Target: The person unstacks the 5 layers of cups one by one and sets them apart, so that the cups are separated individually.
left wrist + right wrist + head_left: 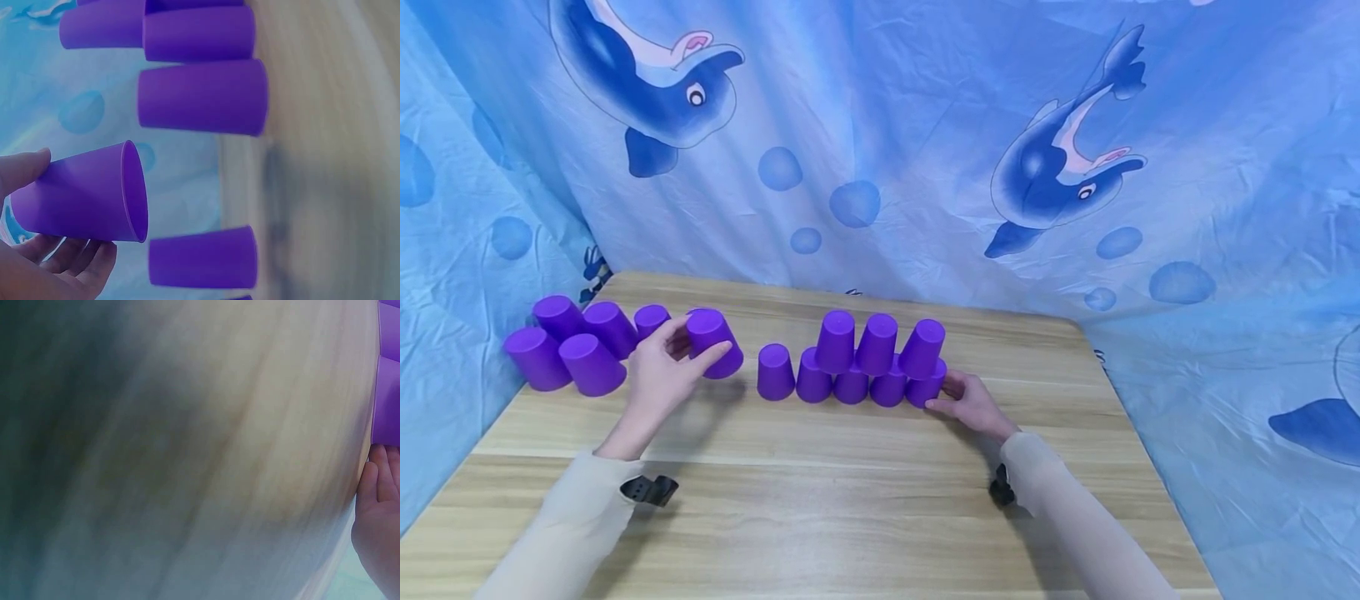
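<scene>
My left hand (662,367) grips a purple cup (715,346) between thumb and fingers. In the left wrist view this cup (78,194) hangs mouth down in the head's terms, tilted, above the table. Right of it, several upside-down purple cups form a row, its leftmost cup (775,373) having nothing on top. Three more cups stand on the others as a second layer, among them a middle one (877,346) and a slightly leaning right one (922,350). My right hand (973,406) rests its extended fingers against the side of the row's rightmost cup (925,389).
At the table's left end stands a cluster of several upside-down purple cups (592,367), with one further cup (652,319) partly behind my left hand. The wooden table (820,500) meets a blue dolphin-print curtain (910,125) at the back and both sides.
</scene>
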A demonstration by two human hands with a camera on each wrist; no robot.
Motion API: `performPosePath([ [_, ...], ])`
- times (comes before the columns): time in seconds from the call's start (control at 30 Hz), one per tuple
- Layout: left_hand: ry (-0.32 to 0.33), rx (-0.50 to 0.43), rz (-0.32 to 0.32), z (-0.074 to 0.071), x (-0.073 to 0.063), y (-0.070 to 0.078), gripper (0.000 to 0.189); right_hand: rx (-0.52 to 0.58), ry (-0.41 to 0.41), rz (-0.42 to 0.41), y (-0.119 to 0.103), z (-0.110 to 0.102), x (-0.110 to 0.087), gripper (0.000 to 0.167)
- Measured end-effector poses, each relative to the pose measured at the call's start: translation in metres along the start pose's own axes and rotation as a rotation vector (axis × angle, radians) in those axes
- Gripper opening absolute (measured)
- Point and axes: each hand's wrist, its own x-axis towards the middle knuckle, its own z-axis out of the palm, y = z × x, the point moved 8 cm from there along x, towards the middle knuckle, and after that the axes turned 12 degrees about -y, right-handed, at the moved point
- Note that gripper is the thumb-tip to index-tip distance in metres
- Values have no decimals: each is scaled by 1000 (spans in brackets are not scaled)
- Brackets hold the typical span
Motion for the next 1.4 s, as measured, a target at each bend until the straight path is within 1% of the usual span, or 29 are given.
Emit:
performPosePath([
  [0.1, 2, 30, -41, -7, -3, -11, 70, -2, 7, 14, 1, 0, 0, 53],
  [0.2, 5, 67, -68, -14, -5, -19, 70, 3, 12, 27, 2, -1, 0, 53],
  [0.3, 0, 89, -86, -21, -6, -26, 69, 6, 12, 29, 2, -1, 0, 52],
  [0.4, -18, 104, -106, -25, -8, -34, 71, 4, 14, 31, 1, -1, -1, 52],
  [0.6, -30, 201, -149, -33, -13, -52, 74, -4, 8, 26, 0, 1, -1, 52],
  [0.67, -28, 212, -151, -36, -15, -56, 73, 1, 8, 24, 0, 1, -1, 51],
  [0.83, -21, 223, -153, -44, -17, -62, 73, 7, 18, 29, 3, 0, -1, 51],
  [0.93, -22, 240, -171, -49, -18, -66, 73, 3, 22, 26, 3, -1, -1, 52],
  [1.1, -40, 237, -216, -54, -21, -73, 77, -3, 15, 4, 0, 0, -1, 54],
  [1.4, -24, 259, -237, -62, -20, -82, 79, 16, 8, 14, 0, 0, 0, 52],
])
